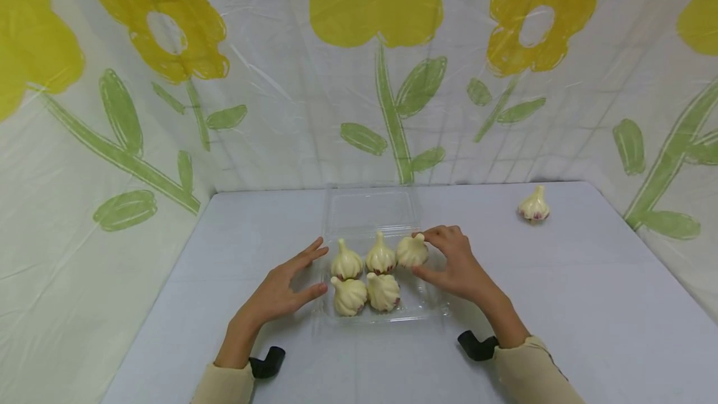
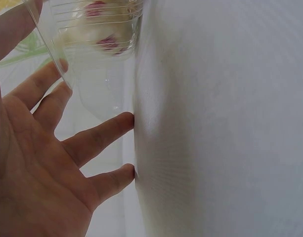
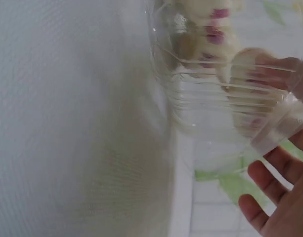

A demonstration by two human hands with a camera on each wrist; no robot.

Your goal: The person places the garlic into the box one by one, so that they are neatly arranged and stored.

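Garlic bulbs [image 1: 380, 257], five of them, are sitting in a clear plastic box [image 1: 417, 305] right between the two hands. Three make up the row further out from the wrists and two make up the row nearer them, with the near corner on the right hand's side showing just see-through plastic. They're bunched pretty close together. The lid [image 1: 370, 209] is clear too, flipped open and lying out past the fingertips of both hands.

Right hand [image 1: 451, 264] has the end bulb [image 1: 412, 252] of the far row, the one closest to it: thumb [image 3: 282, 74] on the near side, fingers on the far side, so more of a pinch than a fist. From the right wrist you can see that thumb through the ribbed plastic wall, right at the bulb. Can't tell if the bulb is resting on the box floor or slightly off it.

Left hand [image 1: 280, 288] is wide open, fingers spread, nothing in its grip, just up against the side of the box nearest it. From the left wrist, two fingertips [image 2: 124, 120] are down by the counter [image 1: 589, 292] and others are at the box's edge.

There's also a loose bulb [image 1: 534, 206] on the counter, well apart from the right hand, beyond it and off to its right.
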